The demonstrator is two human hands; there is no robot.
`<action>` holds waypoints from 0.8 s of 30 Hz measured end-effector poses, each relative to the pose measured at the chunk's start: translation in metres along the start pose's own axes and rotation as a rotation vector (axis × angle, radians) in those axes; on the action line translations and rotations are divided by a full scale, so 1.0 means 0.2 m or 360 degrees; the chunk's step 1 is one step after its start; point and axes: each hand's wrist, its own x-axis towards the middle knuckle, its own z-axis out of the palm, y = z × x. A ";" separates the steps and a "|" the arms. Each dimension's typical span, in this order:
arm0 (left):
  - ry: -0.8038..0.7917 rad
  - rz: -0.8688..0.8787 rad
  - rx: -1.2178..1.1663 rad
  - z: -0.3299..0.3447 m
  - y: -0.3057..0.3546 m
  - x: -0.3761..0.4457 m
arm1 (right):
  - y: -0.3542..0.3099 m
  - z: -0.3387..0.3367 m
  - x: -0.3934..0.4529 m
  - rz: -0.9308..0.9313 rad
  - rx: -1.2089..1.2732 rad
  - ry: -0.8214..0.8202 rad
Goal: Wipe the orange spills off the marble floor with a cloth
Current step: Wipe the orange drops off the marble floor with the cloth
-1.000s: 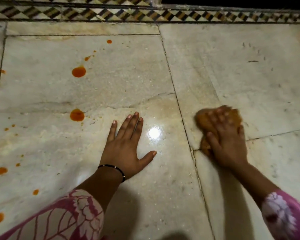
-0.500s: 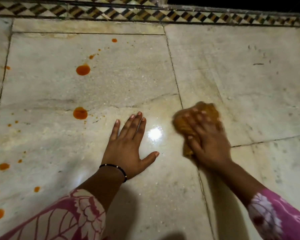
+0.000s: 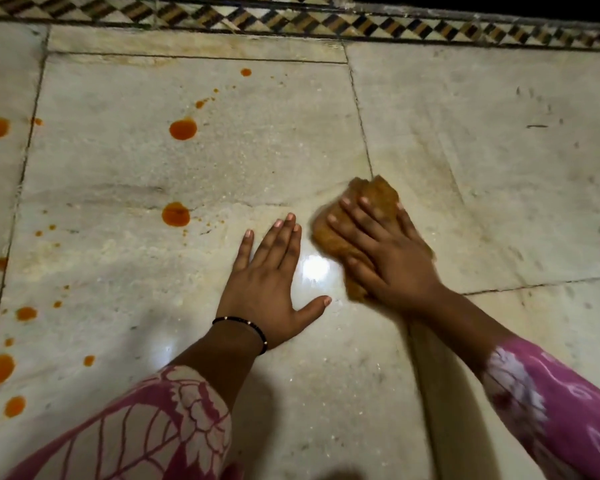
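A person's right hand (image 3: 392,258) presses flat, fingers spread and straight, on an orange-stained cloth (image 3: 357,216) bunched against the marble floor (image 3: 482,161), just right of the left hand (image 3: 267,282), which rests palm down with fingers extended and holds nothing. The slab around the cloth looks free of orange — a bright light glare (image 3: 314,268) shines between the two hands — so this patch appears done. Most of the work seems left: two large round orange spills (image 3: 175,213) lie well to the left of the cloth, one beyond the other, with smaller drops trailing farther away and a scatter of blots (image 3: 0,368) down the far left edge of the view. The braced left hand sits between the cloth and those spills and would likely need shifting for a sweep that way. A checkered tile border (image 3: 291,19) runs beyond the cloth; pink patterned sleeves (image 3: 160,420) cover both forearms, and a black bead bracelet (image 3: 243,323) rings the left wrist.
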 end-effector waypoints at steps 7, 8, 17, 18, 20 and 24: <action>0.0003 0.0016 -0.0022 0.00 0.00 0.00 | 0.30 -0.06 0.09 0.0822 -0.0017 0.0130; 0.0003 0.0015 -0.0015 0.00 0.00 0.00 | 0.28 -0.07 0.20 0.0892 -0.0032 0.0134; 0.0007 0.0006 -0.0022 0.00 -0.01 0.00 | -0.04 0.03 -0.04 0.0225 -0.0005 0.0056; 0.0013 0.0005 -0.0036 0.00 -0.01 0.00 | 0.02 0.03 -0.12 0.0292 0.0003 0.0064; 0.0027 0.0009 -0.0059 0.01 -0.01 0.00 | 0.16 0.00 -0.22 0.0546 0.0021 0.0092; 0.0025 0.0022 -0.0048 0.01 -0.01 0.00 | 0.33 -0.06 0.00 0.0945 0.0027 0.0201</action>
